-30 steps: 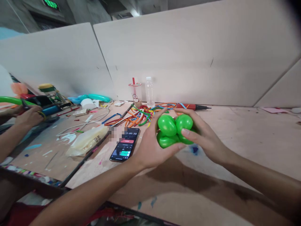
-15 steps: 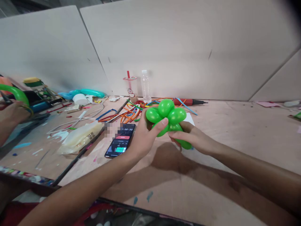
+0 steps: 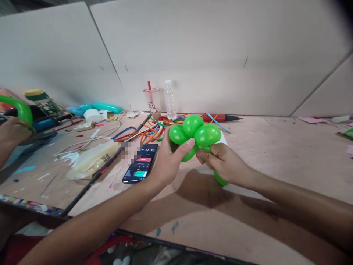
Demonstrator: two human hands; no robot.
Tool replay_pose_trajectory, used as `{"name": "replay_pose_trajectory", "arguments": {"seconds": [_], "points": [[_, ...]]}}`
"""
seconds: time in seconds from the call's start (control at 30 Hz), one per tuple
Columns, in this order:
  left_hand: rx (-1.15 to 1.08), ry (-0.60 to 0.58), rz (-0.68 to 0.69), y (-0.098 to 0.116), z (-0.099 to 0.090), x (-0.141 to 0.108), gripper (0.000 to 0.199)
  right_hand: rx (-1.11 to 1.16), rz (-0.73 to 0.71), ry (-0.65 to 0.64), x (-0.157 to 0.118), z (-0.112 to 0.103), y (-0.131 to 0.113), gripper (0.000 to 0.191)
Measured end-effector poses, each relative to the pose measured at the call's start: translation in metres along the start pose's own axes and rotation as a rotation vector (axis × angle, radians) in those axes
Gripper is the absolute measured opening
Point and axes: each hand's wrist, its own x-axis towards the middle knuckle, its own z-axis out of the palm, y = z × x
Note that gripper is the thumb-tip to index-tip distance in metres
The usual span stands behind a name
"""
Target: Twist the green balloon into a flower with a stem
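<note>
Above the table, both hands grip a green twisted balloon (image 3: 193, 126) made of several round lobes gathered at a centre. My left hand (image 3: 176, 156) wraps its left side, the thumb pressed near the middle of the lobes. On the right, my right hand (image 3: 220, 158) pinches a lower lobe with curled fingers. A green end of the balloon pokes out below that hand. Part of the underside is hidden behind the fingers.
A phone (image 3: 141, 163) lies left of my hands. Behind are loose uninflated balloons (image 3: 151, 131), a red pump (image 3: 215, 117), a lidded cup (image 3: 152, 103) and a plastic bottle (image 3: 170, 101). At far left, another person's hand (image 3: 13, 130) holds a green balloon.
My right hand has closed tighter round a lower lobe, and the right lobe looks larger and tilted. The balloon's tail now hangs lower, mostly covered by that hand.
</note>
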Motion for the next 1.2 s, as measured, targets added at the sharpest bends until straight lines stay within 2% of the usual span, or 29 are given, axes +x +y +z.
{"name": "replay_pose_trajectory", "arguments": {"seconds": [0.17, 0.33, 0.47, 0.63, 0.8, 0.97, 1.2], "points": [[0.046, 0.0, 0.04, 0.002, 0.0, -0.001, 0.042, 0.053, 0.051, -0.013, -0.002, -0.002, -0.006, 0.03], [0.04, 0.037, 0.066, -0.001, 0.0, 0.002, 0.044, 0.13, 0.116, -0.12, 0.001, -0.001, -0.005, 0.032], [-0.026, 0.046, 0.065, -0.004, -0.001, 0.005, 0.041, 0.13, 0.16, -0.065, -0.002, 0.003, -0.005, 0.037], [-0.105, 0.048, 0.07, -0.005, -0.001, 0.004, 0.041, 0.177, 0.091, -0.073, -0.007, 0.005, -0.008, 0.041], [-0.135, 0.052, 0.073, -0.006, -0.001, 0.002, 0.044, 0.094, -0.011, 0.021, -0.005, 0.005, -0.004, 0.04], [-0.132, 0.038, 0.046, -0.007, 0.0, 0.002, 0.04, -0.043, -0.067, 0.031, -0.003, 0.004, 0.0, 0.038], [-0.075, 0.051, 0.06, -0.01, -0.001, 0.004, 0.042, -0.122, -0.033, 0.018, 0.001, -0.001, 0.001, 0.03]]}}
